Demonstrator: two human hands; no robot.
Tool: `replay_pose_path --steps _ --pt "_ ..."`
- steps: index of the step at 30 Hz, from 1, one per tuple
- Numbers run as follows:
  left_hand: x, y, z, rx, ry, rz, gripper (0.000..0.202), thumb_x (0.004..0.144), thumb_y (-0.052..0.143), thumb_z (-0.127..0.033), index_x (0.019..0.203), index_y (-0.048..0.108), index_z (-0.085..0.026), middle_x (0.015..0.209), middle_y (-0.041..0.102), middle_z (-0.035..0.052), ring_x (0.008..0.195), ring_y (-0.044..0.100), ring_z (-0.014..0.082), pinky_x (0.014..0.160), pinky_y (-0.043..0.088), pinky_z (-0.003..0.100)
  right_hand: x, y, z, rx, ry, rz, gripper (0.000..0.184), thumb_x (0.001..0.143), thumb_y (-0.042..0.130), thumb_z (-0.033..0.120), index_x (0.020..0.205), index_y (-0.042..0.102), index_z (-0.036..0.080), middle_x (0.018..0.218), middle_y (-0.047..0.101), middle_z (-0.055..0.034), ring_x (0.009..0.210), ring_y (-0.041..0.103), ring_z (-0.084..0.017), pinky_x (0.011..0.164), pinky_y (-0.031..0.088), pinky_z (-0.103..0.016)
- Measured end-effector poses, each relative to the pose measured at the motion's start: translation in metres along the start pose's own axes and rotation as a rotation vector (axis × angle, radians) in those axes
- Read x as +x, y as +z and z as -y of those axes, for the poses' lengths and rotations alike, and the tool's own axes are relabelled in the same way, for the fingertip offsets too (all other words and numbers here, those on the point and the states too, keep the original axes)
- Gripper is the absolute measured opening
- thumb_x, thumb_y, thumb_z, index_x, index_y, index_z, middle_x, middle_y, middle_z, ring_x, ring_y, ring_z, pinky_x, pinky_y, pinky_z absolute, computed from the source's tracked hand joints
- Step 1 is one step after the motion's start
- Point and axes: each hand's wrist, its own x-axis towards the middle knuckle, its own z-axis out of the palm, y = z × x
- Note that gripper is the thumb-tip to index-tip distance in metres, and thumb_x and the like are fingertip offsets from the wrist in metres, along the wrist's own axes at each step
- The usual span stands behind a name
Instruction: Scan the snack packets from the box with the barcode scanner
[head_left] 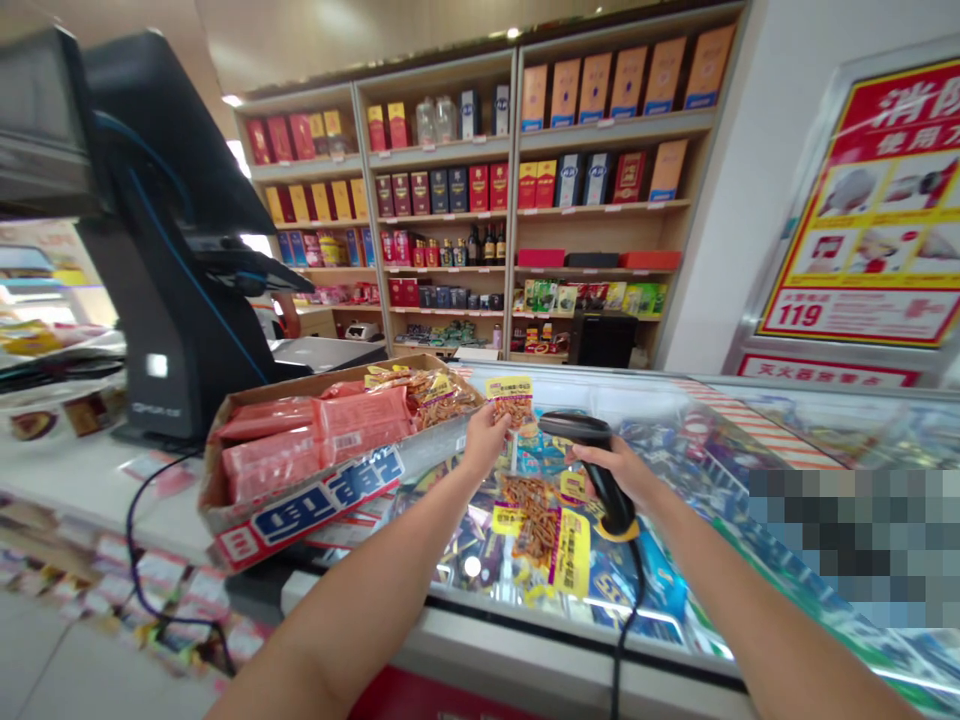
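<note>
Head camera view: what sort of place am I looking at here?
Probably a small shop's checkout counter, perhaps a convenience store. The right hand holds a barcode scanner beside a black point-of-sale terminal, and wooden shelves behind carry bottles and boxed goods.

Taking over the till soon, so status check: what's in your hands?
Left hand pinching snack packet, yellow label. Right hand gripping black barcode scanner. Scanner cable hanging across front edge of glass-topped display case.

Large "119" on the red-and-yellow poster — above it, apparently, "消防"
</note>
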Motion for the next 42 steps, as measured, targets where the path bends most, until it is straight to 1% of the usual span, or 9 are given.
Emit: replay_pose_path --steps 6,10,17,21,23,26,30,38,42 --pt "-0.002 0.004 -0.001 -0.062 -0.007 0.040 0.020 0.071 0.064 -0.032 0.080 0.058 -0.015 0.055 0.059 -0.0020 0.038 0.049 0.0088 0.035 0.032 0.018 0.003 0.008 0.001 0.005 0.015 0.018 0.030 0.067 0.071 0.045 0.072 0.068 0.016 0.038 0.058 -0.0019 0.033 0.053 -0.016 0.034 0.041 -0.025" --pt "0.004 -0.001 -0.019 -0.199 0.027 -0.036 0.026 0.068 0.069 -0.036 0.076 0.053 -0.016 0.057 0.058 -0.0027 0.041 0.051 0.0089 0.037 0.034 0.019 0.015 0.031 0.026 -0.004 0.009 0.080 0.029 0.067 0.070 0.045 0.069 0.066 0.016 0.037 0.057 -0.0024 0.031 0.051 -0.015 0.034 0.041 -0.025" --pt "0.040 -0.055 -0.084 -0.475 0.000 -0.289 0.022 0.072 0.070 -0.024 0.078 0.051 -0.017 0.066 0.058 -0.0013 0.056 0.058 0.0088 0.054 0.047 0.020 0.049 0.096 0.094 0.028 -0.137 0.118 0.017 0.065 0.068 0.033 0.065 0.063 0.016 0.056 0.066 -0.0040 0.035 0.055 -0.014 0.033 0.042 -0.024" --pt "0.050 -0.086 -0.104 -0.615 -0.078 -0.532 0.014 0.081 0.062 -0.015 0.076 0.049 -0.018 0.065 0.053 -0.0006 0.068 0.063 0.0114 0.071 0.055 0.025 0.059 0.127 0.108 0.044 -0.175 0.177 0.017 0.065 0.068 0.032 0.066 0.061 0.017 0.054 0.065 -0.0027 0.035 0.055 -0.014 0.032 0.043 -0.024" --pt "0.046 -0.089 -0.106 -0.647 -0.132 -0.550 0.013 0.084 0.059 -0.014 0.075 0.050 -0.018 0.066 0.053 0.0005 0.070 0.063 0.0120 0.073 0.056 0.025 0.059 0.135 0.107 0.054 -0.172 0.176 0.018 0.064 0.069 0.032 0.066 0.060 0.017 0.054 0.065 -0.0023 0.034 0.055 -0.013 0.032 0.043 -0.023" --pt "0.033 -0.080 -0.101 -0.658 -0.100 -0.441 0.015 0.081 0.062 -0.011 0.073 0.050 -0.016 0.070 0.055 0.0019 0.070 0.065 0.0119 0.078 0.055 0.026 0.054 0.133 0.101 0.067 -0.130 0.152 0.018 0.064 0.069 0.031 0.070 0.062 0.016 0.052 0.064 -0.0015 0.033 0.054 -0.013 0.031 0.042 -0.022" --pt "0.017 -0.054 -0.090 -0.518 -0.051 -0.199 0.013 0.073 0.070 -0.014 0.077 0.058 -0.013 0.074 0.062 0.0034 0.067 0.065 0.0121 0.076 0.054 0.029 0.044 0.105 0.092 0.068 -0.090 0.079 0.017 0.069 0.067 0.031 0.068 0.062 0.015 0.045 0.060 -0.0022 0.032 0.053 -0.014 0.033 0.043 -0.023" --pt "-0.007 0.021 -0.051 0.513 -0.063 0.397 0.012 0.066 0.074 -0.023 0.064 0.064 -0.015 0.061 0.063 0.0025 0.066 0.062 0.0176 0.070 0.049 0.029 0.026 0.018 0.055 0.078 0.011 -0.159 0.022 0.075 0.064 0.032 0.061 0.063 0.015 0.037 0.057 -0.0049 0.030 0.051 -0.014 0.035 0.042 -0.023" --pt "-0.028 0.053 -0.032 0.852 0.080 0.605 0.027 0.063 0.077 -0.035 0.082 0.069 -0.017 0.076 0.068 0.0067 0.082 0.066 0.0259 0.077 0.050 0.033 0.017 -0.013 0.028 0.114 0.065 -0.238 0.024 0.078 0.062 0.033 0.062 0.064 0.015 0.037 0.057 -0.0046 0.031 0.051 -0.014 0.035 0.043 -0.024"
